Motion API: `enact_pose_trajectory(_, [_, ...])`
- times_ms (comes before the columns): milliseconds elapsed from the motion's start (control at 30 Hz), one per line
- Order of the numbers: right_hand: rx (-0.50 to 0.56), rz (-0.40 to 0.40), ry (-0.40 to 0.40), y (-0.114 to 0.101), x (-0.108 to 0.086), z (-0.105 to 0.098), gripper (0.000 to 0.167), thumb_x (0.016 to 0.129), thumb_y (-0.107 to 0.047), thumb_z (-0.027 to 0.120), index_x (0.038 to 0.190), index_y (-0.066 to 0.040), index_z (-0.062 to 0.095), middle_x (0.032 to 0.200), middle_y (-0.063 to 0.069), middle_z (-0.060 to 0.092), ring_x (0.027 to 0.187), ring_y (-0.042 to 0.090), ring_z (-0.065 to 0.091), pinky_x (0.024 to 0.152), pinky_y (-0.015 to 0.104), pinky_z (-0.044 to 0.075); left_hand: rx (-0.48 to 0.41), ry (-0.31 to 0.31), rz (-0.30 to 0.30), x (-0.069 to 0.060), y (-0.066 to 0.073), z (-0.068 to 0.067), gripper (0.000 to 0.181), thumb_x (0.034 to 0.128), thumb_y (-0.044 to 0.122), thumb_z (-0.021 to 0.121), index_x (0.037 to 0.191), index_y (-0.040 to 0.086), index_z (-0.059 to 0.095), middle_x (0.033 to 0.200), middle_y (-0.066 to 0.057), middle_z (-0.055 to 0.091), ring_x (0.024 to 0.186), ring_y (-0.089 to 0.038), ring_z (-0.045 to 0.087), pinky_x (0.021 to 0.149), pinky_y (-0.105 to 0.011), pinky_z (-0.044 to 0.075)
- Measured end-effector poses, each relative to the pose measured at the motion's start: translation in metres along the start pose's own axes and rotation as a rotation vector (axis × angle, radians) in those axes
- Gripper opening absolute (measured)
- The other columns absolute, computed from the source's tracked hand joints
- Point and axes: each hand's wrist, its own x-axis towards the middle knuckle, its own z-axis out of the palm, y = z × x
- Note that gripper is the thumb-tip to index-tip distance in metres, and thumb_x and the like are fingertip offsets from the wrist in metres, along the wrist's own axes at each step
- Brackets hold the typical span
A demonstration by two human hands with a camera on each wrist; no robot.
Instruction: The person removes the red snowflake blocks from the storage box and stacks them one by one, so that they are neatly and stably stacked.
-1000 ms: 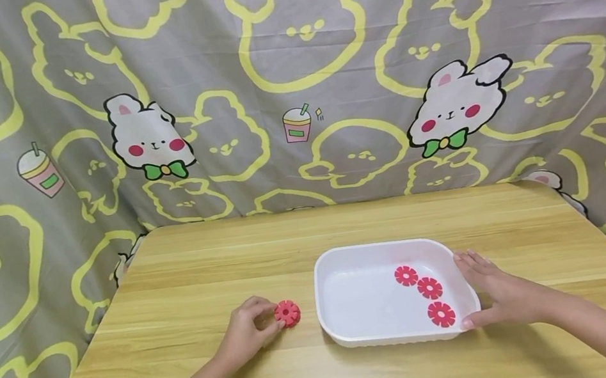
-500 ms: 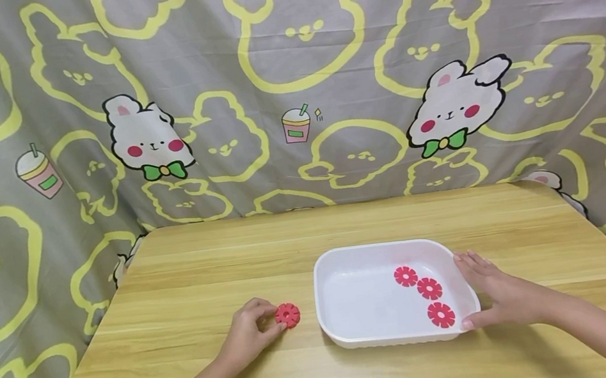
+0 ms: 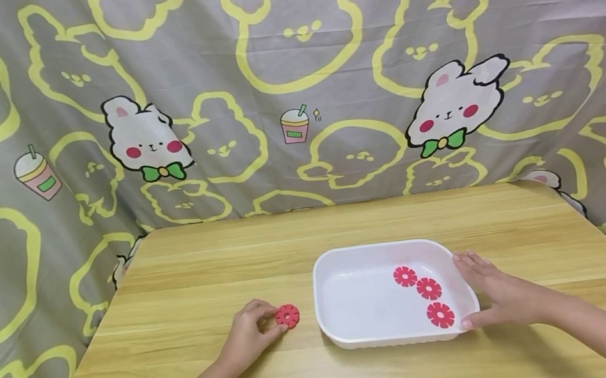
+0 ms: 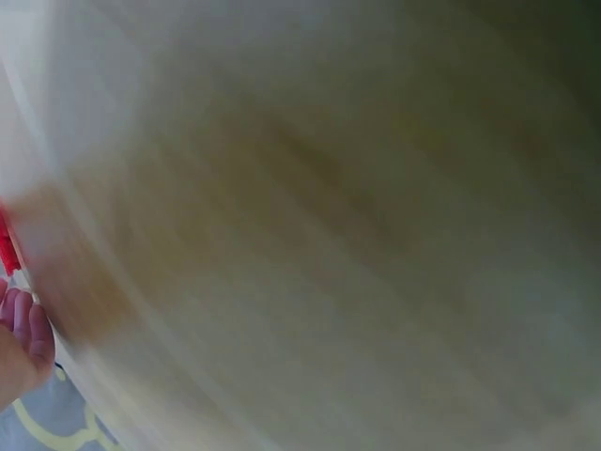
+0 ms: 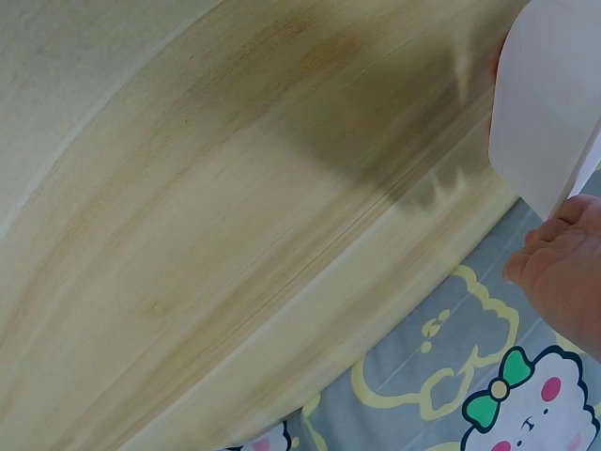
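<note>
In the head view, a red notched snowflake disc (image 3: 287, 316) is pinched between the thumb and fingers of my left hand (image 3: 250, 332), low over or on the table left of the basin. A bit of red disc (image 4: 8, 249) shows at the left wrist view's edge, beside that hand's fingers (image 4: 33, 324). My right hand (image 3: 498, 297) rests spread against the right end of a white rectangular basin (image 3: 348, 343), thumb at the near corner and fingers farther back. Three more red snowflake discs (image 3: 429, 288) lie flat inside the basin, toward its right end.
Both the hands and the basin are on a wood-grain table (image 3: 219, 252). A grey curtain (image 3: 213, 46) with yellow outlines and rabbit prints hangs behind it and along the sides. The table's far edge meets the curtain.
What looked like two overlapping discs at my left fingertips a second ago now looks like one disc, lined up. The left hand has barely shifted; the right hand and basin stay in place.
</note>
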Motion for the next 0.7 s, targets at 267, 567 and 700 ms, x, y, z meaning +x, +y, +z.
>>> enact_pose_trajectory(267, [0.01,0.009,-0.004,0.0,-0.001,0.0,0.11,0.069,-0.046,0.075,0.142,0.013,0.016,0.145,0.037,0.017,0.133,0.056,0.01,0.089,-0.005,-0.012,-0.005,0.003,0.005,0.001,0.0,-0.004,0.027,0.0711,0.014,0.079,0.093,0.001,0.069,0.091,-0.003,0.065,0.084,-0.015,0.061,0.074,-0.025,0.054])
enact_pose_trajectory(567, [0.018,0.015,-0.007,-0.001,0.0,-0.001,0.111,0.069,-0.046,0.076,0.142,0.012,0.016,0.146,0.036,0.017,0.132,0.057,0.011,0.089,-0.003,-0.012,-0.083,0.105,0.102,0.018,0.016,-0.02,0.026,0.0756,0.01,0.075,0.098,-0.002,0.068,0.095,-0.012,0.068,0.083,-0.022,0.064,0.074,-0.034,0.056])
enact_pose_trajectory(700, [0.033,0.031,-0.012,-0.001,-0.001,-0.001,0.112,0.069,-0.047,0.075,0.143,0.011,0.015,0.147,0.035,0.016,0.133,0.055,0.01,0.097,0.007,-0.012,-0.137,0.122,0.124,0.029,0.03,-0.023,0.026,0.0772,0.012,0.074,0.1,0.003,0.068,0.098,-0.008,0.068,0.085,-0.021,0.064,0.076,-0.034,0.056])
